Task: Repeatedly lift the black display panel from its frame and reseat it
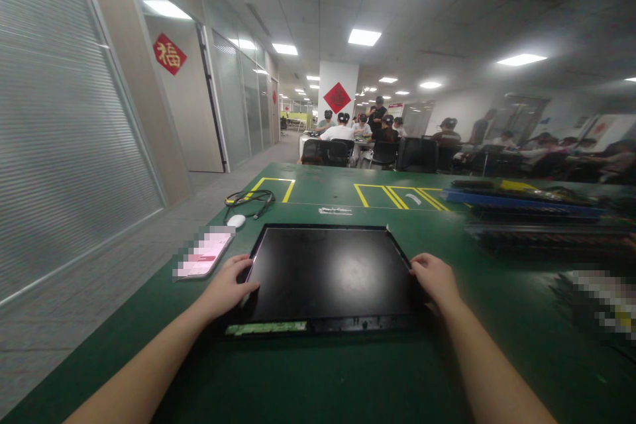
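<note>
Black, a screen panel (322, 271) is lying near on the green table (318, 384), seemingly seated in its frame (362, 324) but with the near-left circuit strip (266, 328) not yet covered, while the left hand (228, 288) and right hand (437, 280) are gripping its opposite side edges with curled fingers.

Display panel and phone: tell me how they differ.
The display panel is far larger than the phone. The panel's face is black with a glossy glare, while the phone's shows pink. The left hand and right hand hold the panel by its sides; neither holds the phone. Both have a rectangular shape and face up.
</note>
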Tool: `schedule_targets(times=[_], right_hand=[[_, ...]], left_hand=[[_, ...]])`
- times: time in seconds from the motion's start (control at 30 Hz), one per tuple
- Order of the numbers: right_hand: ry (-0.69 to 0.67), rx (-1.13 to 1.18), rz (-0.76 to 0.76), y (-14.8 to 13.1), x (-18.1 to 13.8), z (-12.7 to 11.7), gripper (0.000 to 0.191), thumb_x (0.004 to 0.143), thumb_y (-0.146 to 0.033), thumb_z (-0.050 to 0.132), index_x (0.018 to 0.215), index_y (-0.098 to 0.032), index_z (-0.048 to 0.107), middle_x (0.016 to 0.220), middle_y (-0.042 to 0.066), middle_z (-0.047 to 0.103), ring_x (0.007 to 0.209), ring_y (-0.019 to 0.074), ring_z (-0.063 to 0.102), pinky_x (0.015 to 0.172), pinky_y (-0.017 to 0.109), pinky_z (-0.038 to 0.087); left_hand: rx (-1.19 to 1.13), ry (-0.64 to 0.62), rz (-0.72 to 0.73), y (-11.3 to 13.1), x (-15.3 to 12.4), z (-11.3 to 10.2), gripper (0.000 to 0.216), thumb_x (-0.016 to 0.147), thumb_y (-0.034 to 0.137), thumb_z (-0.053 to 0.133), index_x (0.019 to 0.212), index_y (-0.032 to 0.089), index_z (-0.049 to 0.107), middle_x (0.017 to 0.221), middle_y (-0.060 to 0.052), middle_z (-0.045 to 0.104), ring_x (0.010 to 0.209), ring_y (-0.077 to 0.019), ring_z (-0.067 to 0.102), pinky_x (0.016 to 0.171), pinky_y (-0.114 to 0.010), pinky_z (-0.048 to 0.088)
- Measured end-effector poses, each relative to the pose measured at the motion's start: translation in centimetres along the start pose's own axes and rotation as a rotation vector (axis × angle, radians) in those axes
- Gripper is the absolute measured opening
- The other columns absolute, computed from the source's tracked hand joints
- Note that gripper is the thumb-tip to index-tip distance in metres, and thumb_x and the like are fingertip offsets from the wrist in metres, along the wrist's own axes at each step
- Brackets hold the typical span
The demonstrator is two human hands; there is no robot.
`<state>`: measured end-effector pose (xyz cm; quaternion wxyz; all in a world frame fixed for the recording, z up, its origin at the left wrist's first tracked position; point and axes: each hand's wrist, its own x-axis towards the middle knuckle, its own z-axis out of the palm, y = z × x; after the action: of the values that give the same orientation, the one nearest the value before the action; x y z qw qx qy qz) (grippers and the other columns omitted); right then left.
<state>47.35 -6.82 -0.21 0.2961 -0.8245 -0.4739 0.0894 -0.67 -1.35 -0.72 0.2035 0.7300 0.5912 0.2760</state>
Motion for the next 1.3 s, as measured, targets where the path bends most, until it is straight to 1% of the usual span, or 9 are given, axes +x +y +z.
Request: schedule_targets(times=[0.1, 0.2, 0.27, 0.33, 0.43, 0.57, 0.93, 1.17, 1.3], right_hand=[[0.001, -0.002, -0.003, 0.0, 0.0, 0.0, 0.024, 0.078, -0.028, 0.052, 0.089, -0.023, 0.073, 0.082, 0.004, 0.074, 0.081, 0.0202, 0.066, 0.065, 0.027, 0.044], [-0.005, -0.008, -0.010, 0.0, 0.0, 0.0, 0.024, 0.078, -0.028, 0.051, 0.088, -0.023, 0.073, 0.081, 0.004, 0.074, 0.081, 0.0199, 0.066, 0.065, 0.027, 0.043], [-0.003, -0.017, -0.021, 0.0, 0.0, 0.0, 0.025, 0.078, -0.027, 0.051, 0.088, -0.023, 0.073, 0.080, 0.004, 0.073, 0.081, 0.0199, 0.065, 0.065, 0.027, 0.042], [-0.004, -0.017, -0.017, 0.0, 0.0, 0.0, 0.025, 0.077, -0.027, 0.050, 0.088, -0.023, 0.073, 0.079, 0.004, 0.073, 0.080, 0.0200, 0.065, 0.065, 0.027, 0.041], [-0.010, -0.001, 0.001, 0.0, -0.1, -0.1, 0.025, 0.077, -0.029, 0.050, 0.088, -0.024, 0.072, 0.081, 0.003, 0.073, 0.080, 0.0202, 0.065, 0.064, 0.028, 0.041], [-0.011, 0.011, 0.002, -0.1, -0.1, -0.1, 0.024, 0.076, -0.029, 0.050, 0.087, -0.024, 0.072, 0.081, 0.003, 0.073, 0.081, 0.0203, 0.065, 0.066, 0.028, 0.041], [-0.004, 0.004, -0.013, 0.0, 0.0, -0.2, 0.025, 0.076, -0.028, 0.050, 0.086, -0.023, 0.072, 0.081, 0.004, 0.073, 0.081, 0.0207, 0.065, 0.067, 0.028, 0.042], [0.001, 0.005, -0.006, -0.1, -0.1, -0.2, 0.024, 0.075, -0.028, 0.050, 0.086, -0.024, 0.072, 0.079, 0.004, 0.072, 0.080, 0.0201, 0.065, 0.068, 0.027, 0.043], [0.005, -0.006, -0.016, -0.1, -0.1, -0.2, 0.025, 0.075, -0.027, 0.051, 0.086, -0.024, 0.073, 0.080, 0.004, 0.073, 0.080, 0.0198, 0.065, 0.066, 0.027, 0.043]], left_hand=[[0.030, 0.020, 0.078, 0.8, -0.6, -0.5, 0.067, 0.075, 0.046, 0.061, 0.134, 0.016, 0.056, 0.139, -0.017, 0.053, 0.128, -0.0359, 0.053, 0.105, -0.049, 0.046], [0.141, -0.007, 0.180, 1.8, -1.4, -1.5, 0.061, 0.075, 0.049, 0.065, 0.128, 0.019, 0.062, 0.144, -0.017, 0.050, 0.132, -0.0384, 0.049, 0.108, -0.052, 0.041], [0.200, -0.103, 0.256, 2.4, -1.9, -2.1, 0.057, 0.077, 0.048, 0.067, 0.127, 0.021, 0.065, 0.145, -0.016, 0.050, 0.133, -0.0384, 0.047, 0.111, -0.053, 0.037], [0.215, -0.199, 0.294, 2.9, -2.3, -2.6, 0.055, 0.077, 0.045, 0.068, 0.128, 0.025, 0.065, 0.149, -0.014, 0.049, 0.136, -0.0372, 0.046, 0.111, -0.053, 0.037], [0.199, -0.320, 0.314, 3.4, -2.6, -3.2, 0.057, 0.078, 0.043, 0.069, 0.132, 0.028, 0.063, 0.150, -0.010, 0.050, 0.137, -0.0344, 0.046, 0.111, -0.049, 0.038], [0.185, -0.419, 0.310, 3.7, -2.9, -3.6, 0.056, 0.078, 0.042, 0.070, 0.131, 0.026, 0.064, 0.146, -0.009, 0.056, 0.135, -0.0312, 0.049, 0.111, -0.045, 0.039], [0.229, -0.414, 0.290, 3.5, -2.5, -4.3, 0.069, 0.069, 0.036, 0.077, 0.136, 0.027, 0.061, 0.151, -0.008, 0.050, 0.138, -0.0322, 0.046, 0.112, -0.044, 0.038], [0.239, -0.425, 0.278, 4.0, -2.7, -5.0, 0.067, 0.069, 0.032, 0.076, 0.134, 0.032, 0.062, 0.153, -0.005, 0.049, 0.138, -0.0321, 0.046, 0.112, -0.044, 0.038], [0.242, -0.423, 0.285, 4.3, -2.9, -5.2, 0.066, 0.068, 0.032, 0.075, 0.133, 0.031, 0.064, 0.150, -0.005, 0.053, 0.136, -0.0326, 0.049, 0.111, -0.044, 0.040]])
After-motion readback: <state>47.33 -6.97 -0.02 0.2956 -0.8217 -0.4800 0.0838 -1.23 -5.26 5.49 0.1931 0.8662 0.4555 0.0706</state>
